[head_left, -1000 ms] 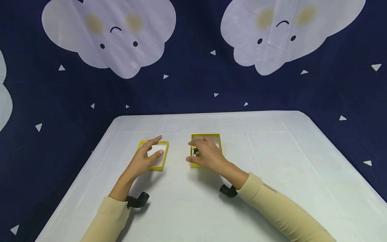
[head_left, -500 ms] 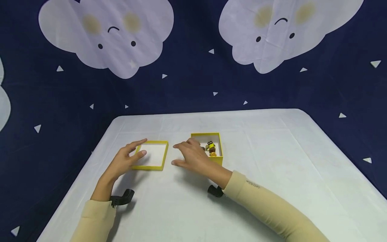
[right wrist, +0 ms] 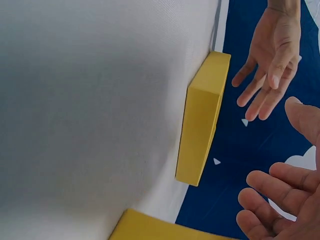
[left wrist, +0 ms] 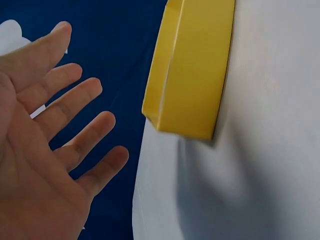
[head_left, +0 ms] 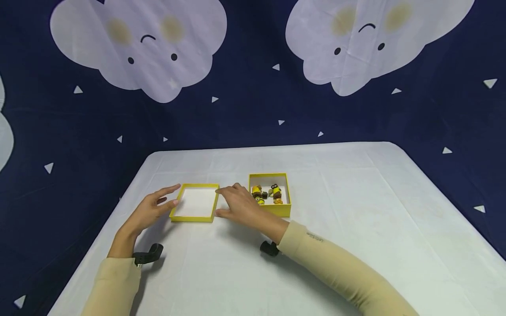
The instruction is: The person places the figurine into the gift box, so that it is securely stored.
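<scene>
A shallow yellow-rimmed box lid (head_left: 192, 219) with a white inside lies on the table, left of centre. At its left edge my left hand (head_left: 147, 213) hovers with fingers spread and nothing in them; the left wrist view shows the palm (left wrist: 40, 150) apart from the lid's yellow side (left wrist: 195, 75). My right hand (head_left: 242, 209) is at the lid's right edge, fingers parted and empty. Behind that hand stands a deeper yellow box (head_left: 278, 211), holding several small yellow and brown toy figures (head_left: 276, 192). In the right wrist view the right fingers (right wrist: 270, 190) are loosely bent.
A white cloth (head_left: 336, 197) covers the table. Behind it hangs a dark blue curtain (head_left: 253, 109) with clouds and small white triangles. Black wrist cameras (head_left: 149, 254) sit under both wrists, below the beige sleeves.
The right hand has moved left from over the figure box to the lid's right edge, uncovering the figures. The left hand has drawn back left from over the lid to its left edge.
</scene>
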Demonstrator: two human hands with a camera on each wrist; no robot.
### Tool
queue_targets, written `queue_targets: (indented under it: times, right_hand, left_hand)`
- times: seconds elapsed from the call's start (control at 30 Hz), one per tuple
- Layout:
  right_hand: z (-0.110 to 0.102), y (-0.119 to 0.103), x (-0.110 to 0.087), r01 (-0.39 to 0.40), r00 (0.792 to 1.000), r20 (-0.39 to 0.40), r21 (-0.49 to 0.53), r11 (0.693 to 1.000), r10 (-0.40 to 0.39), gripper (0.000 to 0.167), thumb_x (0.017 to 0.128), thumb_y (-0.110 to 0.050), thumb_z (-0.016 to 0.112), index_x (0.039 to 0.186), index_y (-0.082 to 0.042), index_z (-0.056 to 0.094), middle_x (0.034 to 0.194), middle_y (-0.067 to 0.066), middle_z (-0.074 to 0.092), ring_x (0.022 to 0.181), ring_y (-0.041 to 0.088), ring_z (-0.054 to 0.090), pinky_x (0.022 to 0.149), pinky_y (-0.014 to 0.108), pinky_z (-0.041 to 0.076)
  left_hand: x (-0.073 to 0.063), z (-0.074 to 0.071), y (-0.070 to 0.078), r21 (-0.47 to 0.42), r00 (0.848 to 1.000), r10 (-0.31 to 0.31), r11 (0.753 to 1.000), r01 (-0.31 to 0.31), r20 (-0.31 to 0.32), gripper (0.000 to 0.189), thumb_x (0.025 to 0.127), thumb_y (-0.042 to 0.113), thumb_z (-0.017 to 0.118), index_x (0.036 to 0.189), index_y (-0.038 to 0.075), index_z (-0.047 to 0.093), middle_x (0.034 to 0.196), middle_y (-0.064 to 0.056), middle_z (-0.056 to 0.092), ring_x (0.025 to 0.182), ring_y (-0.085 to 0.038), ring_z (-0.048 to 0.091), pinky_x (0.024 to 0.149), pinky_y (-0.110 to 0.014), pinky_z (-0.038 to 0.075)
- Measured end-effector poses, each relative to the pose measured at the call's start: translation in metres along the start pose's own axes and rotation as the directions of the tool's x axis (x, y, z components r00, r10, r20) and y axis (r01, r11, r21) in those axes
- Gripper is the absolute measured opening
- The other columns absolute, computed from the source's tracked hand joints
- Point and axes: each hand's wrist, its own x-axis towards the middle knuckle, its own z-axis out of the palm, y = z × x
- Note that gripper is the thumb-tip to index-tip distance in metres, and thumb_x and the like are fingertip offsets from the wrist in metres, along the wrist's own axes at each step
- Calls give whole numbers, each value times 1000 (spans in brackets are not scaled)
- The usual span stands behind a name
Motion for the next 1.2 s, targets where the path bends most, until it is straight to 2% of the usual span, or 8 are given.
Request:
queue_targets:
  times: [0.27, 0.4, 0.53, 0.67, 0.8, 0.9, 1.2]
  right_hand:
    - [8, -6, 5, -35, 998, 59, 99, 994, 29, 70, 86, -46, 64, 141, -9, 42, 140, 7, 52, 125, 25, 49, 103, 39, 44]
    - [15, -6, 6, -67, 995, 84, 145, 987, 56, 75, 86, -45, 65, 144, -6, 37, 143, 10, 47, 129, 28, 46, 107, 41, 39]
    - [22, -6, 7, -104, 990, 106, 149, 983, 89, 80, 85, -46, 66, 145, -4, 34, 144, 11, 46, 127, 28, 45, 109, 38, 37]
    - [28, -6, 9, -128, 985, 131, 128, 984, 111, 84, 83, -48, 67, 145, -3, 34, 144, 10, 47, 128, 27, 45, 109, 35, 35]
    - [32, -5, 11, -137, 981, 155, 101, 985, 120, 86, 82, -50, 68, 144, -1, 34, 144, 10, 47, 130, 26, 43, 111, 35, 32]
    - [34, -5, 13, -146, 978, 163, 88, 985, 131, 87, 80, -51, 69, 144, -3, 35, 144, 9, 47, 128, 27, 44, 110, 36, 33]
    - [40, -1, 18, -182, 967, 200, 92, 979, 161, 92, 76, -54, 72, 146, -9, 34, 145, 5, 48, 128, 30, 43, 108, 42, 35]
  left_hand:
    - [2, -8, -14, -11, 998, -18, 1000, 19, 62, 58, 94, 31, 58, 146, 16, 38, 155, -13, 29, 142, -42, 21, 109, -62, 26]
    - [3, -10, -23, -4, 995, -20, 1000, 20, 99, 59, 94, 30, 57, 147, 14, 35, 155, -15, 27, 141, -44, 21, 107, -64, 26]
    - [5, -12, -28, -4, 992, -21, 1000, 22, 121, 61, 94, 28, 57, 147, 11, 33, 156, -18, 25, 141, -47, 20, 108, -64, 24]
    - [7, -14, -31, 32, 983, -91, 996, 87, 159, 67, 92, 33, 59, 149, 15, 28, 157, -21, 18, 137, -53, 21, 105, -68, 26]
    - [7, -17, -33, 68, 968, -143, 989, 132, 208, 75, 89, 36, 63, 150, 15, 25, 157, -25, 12, 137, -56, 16, 106, -70, 21]
    - [7, -17, -35, 85, 964, -137, 989, 121, 228, 78, 87, 35, 65, 150, 12, 25, 155, -28, 13, 138, -55, 13, 107, -70, 17]
    - [7, -20, -40, 102, 952, -109, 991, 83, 286, 79, 85, 31, 68, 149, 9, 26, 154, -31, 14, 138, -56, 10, 104, -73, 16]
